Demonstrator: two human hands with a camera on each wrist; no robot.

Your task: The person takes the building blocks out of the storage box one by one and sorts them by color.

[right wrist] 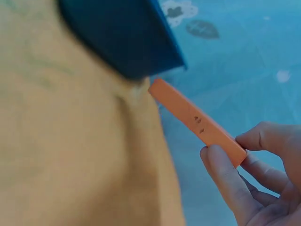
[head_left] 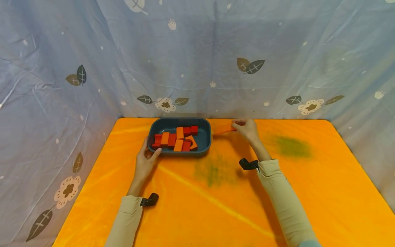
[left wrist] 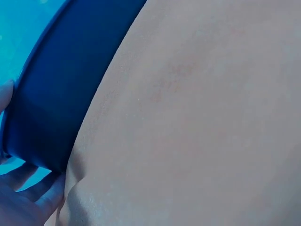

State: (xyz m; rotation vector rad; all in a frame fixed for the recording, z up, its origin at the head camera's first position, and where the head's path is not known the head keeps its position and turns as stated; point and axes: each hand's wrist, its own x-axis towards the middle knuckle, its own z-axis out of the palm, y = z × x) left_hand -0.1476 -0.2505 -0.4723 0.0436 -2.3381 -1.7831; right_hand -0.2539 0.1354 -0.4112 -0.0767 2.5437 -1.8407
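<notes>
My left hand [head_left: 144, 164] grips the near left corner of a dark blue plastic bin [head_left: 185, 154]. In the left wrist view its thumb is at the rim, with the fingers under the bin's wall [left wrist: 56, 89]. Red and orange toy blocks lie inside, among them an orange block with a rounded cutout [head_left: 193, 140]. To the right of the bin, my right hand [head_left: 249, 132] pinches one end of a long orange block [right wrist: 195, 117]. The block's other end points at the bin's right side. Small dark marks show on its face.
An orange-yellow cloth [head_left: 197, 212] with greenish patches covers the table. A blue-grey curtain [head_left: 197, 68] printed with leaves and flowers hangs behind the table and along its sides. Each wrist wears a black camera [head_left: 248, 164].
</notes>
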